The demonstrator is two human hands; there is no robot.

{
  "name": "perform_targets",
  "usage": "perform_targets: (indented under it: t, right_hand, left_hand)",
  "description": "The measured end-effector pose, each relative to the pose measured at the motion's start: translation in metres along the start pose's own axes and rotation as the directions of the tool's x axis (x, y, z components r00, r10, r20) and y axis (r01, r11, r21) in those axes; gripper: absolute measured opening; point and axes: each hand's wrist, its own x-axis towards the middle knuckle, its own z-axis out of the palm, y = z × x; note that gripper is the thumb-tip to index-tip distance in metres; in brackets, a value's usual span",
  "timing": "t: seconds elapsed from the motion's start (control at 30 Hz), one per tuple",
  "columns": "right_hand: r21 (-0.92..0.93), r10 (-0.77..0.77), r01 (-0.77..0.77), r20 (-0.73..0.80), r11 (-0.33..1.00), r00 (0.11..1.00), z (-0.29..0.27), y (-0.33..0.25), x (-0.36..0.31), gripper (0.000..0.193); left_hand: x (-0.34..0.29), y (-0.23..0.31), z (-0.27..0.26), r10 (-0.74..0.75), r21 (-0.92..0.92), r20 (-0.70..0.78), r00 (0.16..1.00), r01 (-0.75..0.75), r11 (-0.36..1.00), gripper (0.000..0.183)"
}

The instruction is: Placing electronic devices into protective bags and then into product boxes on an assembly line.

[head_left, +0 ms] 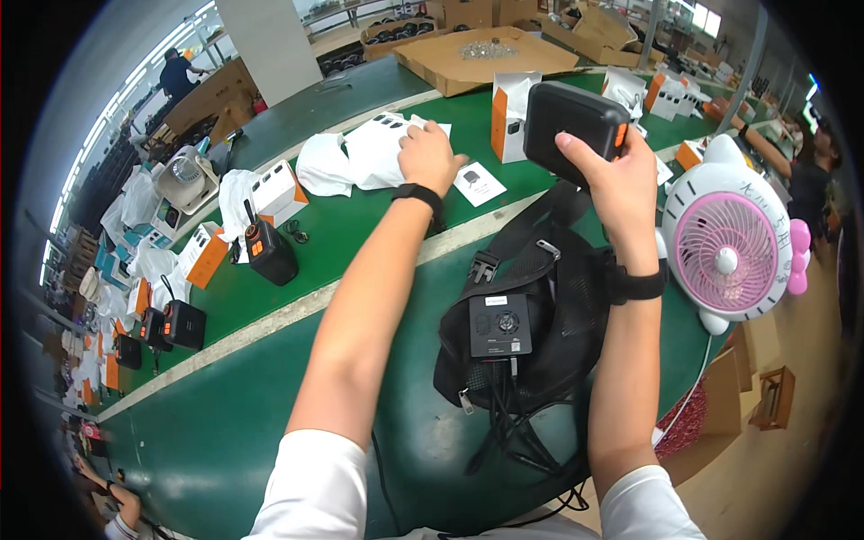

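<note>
In my raised right hand (621, 180) is a black boxy device (569, 126) with orange buttons on one edge; my thumb lies across its face. My left hand (430, 160) reaches over the green conveyor belt, its fingers bent over the end of a white plastic bag (373, 155). Its thumb sticks out to the side, and the fingertips are partly hidden. A printed white leaflet (480, 184) lies just right of that hand. Behind the held device stands an orange and white box (510, 121) with white wrapping at its top.
Below my hands a black mesh bag (558, 297) carries a small black box with a fan grille and cables (500, 326). At right stands a pink and white fan (724, 256). Similar black devices (272, 254) and boxes line the belt (243, 301) leftward. Other people work nearby.
</note>
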Motion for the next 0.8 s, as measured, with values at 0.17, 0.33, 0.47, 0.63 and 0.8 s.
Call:
perform_targets:
  t: [0.17, 0.33, 0.47, 0.63, 0.8]
  right_hand:
    - [0.430, 0.019, -0.042, 0.058, 0.902, 0.998, 0.008, -0.013, -0.007, 0.031]
    - [0.672, -0.058, -0.019, 0.092, 0.740, 0.994, 0.038, -0.022, -0.023, 0.039]
    - [0.588, -0.185, 0.088, 0.107, 0.804, 0.977, 0.067, -0.009, -0.036, 0.046]
    - [-0.043, -0.506, 0.561, 0.380, 0.826, 0.774, 0.065, -0.021, -0.050, 0.055]
    - [0.081, -0.216, 0.200, 0.368, 0.976, 0.904, 0.038, -0.010, -0.034, 0.040]
  left_hand:
    - [0.006, -0.026, 0.010, 0.126, -0.205, 0.023, 0.992, -0.119, 0.971, 0.014]
    - [-0.031, -0.011, -0.108, 0.045, -0.713, -0.050, 0.998, -0.067, 0.698, 0.016]
    - [-0.053, -0.006, -0.173, -0.051, -0.955, 0.215, 0.975, 0.221, 0.197, 0.019]
    - [-0.067, -0.007, -0.190, 0.228, -0.902, -0.093, 0.969, -0.179, 0.393, 0.014]
    - [-0.111, 0.007, -0.181, 0.426, -0.897, -0.041, 0.904, -0.220, 0.382, 0.008]
